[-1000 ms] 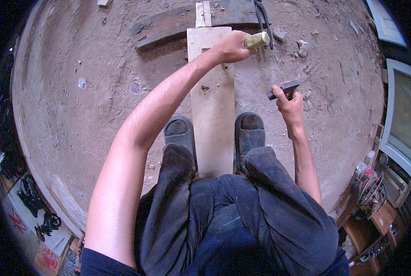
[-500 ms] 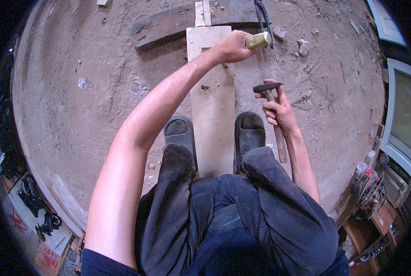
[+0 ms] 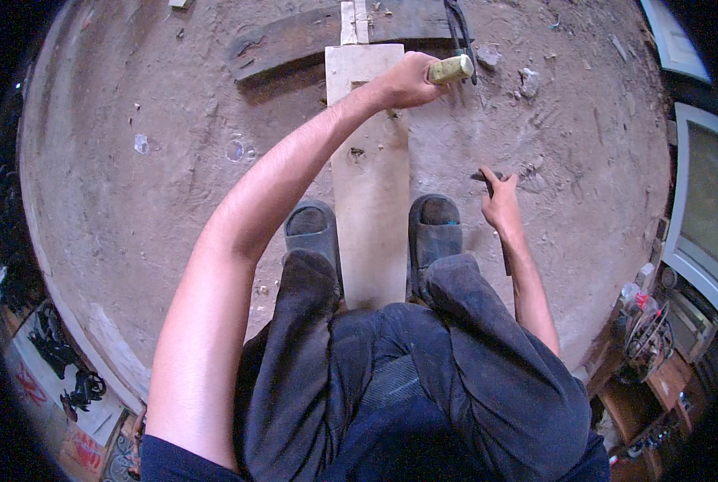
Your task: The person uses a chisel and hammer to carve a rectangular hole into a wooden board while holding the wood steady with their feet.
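A pale wooden board [image 3: 371, 233] runs lengthwise between my feet, with a dark knot and a small cut notch near its far end. Over that end my left hand [image 3: 411, 80] is closed round a yellow-green handle [image 3: 450, 70], like a chisel's. The handle's butt points right, and its working end is hidden. To the right of the board, my right hand [image 3: 501, 207] grips a hammer [image 3: 507, 261] in its lower fingers. Two fingers stretch forward beside the dark head. Hand and forearm cover most of the hammer's shaft.
Beyond the board lies a dark, curved timber [image 3: 291, 52] with pincer-like metal arms [image 3: 458, 28] over its right part. Sandals [image 3: 436, 229] flank the board. Stones [image 3: 528, 83] lie on the dirt floor. A white-framed panel [image 3: 680, 233] and wooden shelving [image 3: 668, 381] stand at right.
My right hand has lowered and turned over, moving the hammer slightly toward me and to the right. The left hand stays nearly where it was, keeping its hold.
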Demonstrator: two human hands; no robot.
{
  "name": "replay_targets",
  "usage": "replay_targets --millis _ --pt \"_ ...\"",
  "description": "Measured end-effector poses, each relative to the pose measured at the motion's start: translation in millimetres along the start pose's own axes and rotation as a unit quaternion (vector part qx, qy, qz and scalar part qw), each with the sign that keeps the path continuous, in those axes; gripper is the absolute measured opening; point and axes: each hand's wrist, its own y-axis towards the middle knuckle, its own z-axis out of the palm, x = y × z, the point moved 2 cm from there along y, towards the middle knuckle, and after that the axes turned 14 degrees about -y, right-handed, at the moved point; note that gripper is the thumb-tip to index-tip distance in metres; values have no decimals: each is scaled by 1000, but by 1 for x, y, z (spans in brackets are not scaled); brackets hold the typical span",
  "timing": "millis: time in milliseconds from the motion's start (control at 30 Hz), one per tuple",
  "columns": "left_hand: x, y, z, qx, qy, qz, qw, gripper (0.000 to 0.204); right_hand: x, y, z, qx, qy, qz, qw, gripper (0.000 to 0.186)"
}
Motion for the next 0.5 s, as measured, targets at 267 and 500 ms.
replay_targets --millis 267,500 --pt "6 -1 2 7 -12 -14 1000 18 -73 -44 57 215 -156 -51 963 69" --pt "7 -3 -1 -5 -7 -13 1000 21 -79 -85 21 251 -81 66 962 81"
